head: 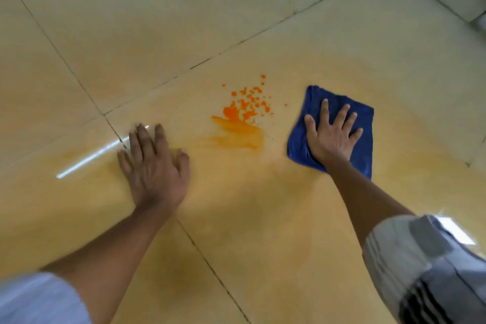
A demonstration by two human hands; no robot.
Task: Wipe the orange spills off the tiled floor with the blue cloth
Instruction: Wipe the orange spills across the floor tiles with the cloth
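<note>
Left hand (155, 166) flat, palm down, fingers straight and close together, forearm bare, pale sleeve at elbow. Right hand (332, 137) flat, palm down, fingers spread, arm extended, sleeve bunched above elbow.

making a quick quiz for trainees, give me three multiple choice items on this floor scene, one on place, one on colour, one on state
1. Where is the orange spill?
A. between the two hands
B. under the cloth
C. beyond the wall

2. What colour is the cloth?
A. green
B. blue
C. white

3. How is the right hand?
A. clenched in the air
B. pinching a corner
C. flat on the cloth, fingers spread

Answers: A, it lies between the left hand and the cloth; B, the cloth is deep blue; C, the palm presses it onto the tiled floor.
</note>
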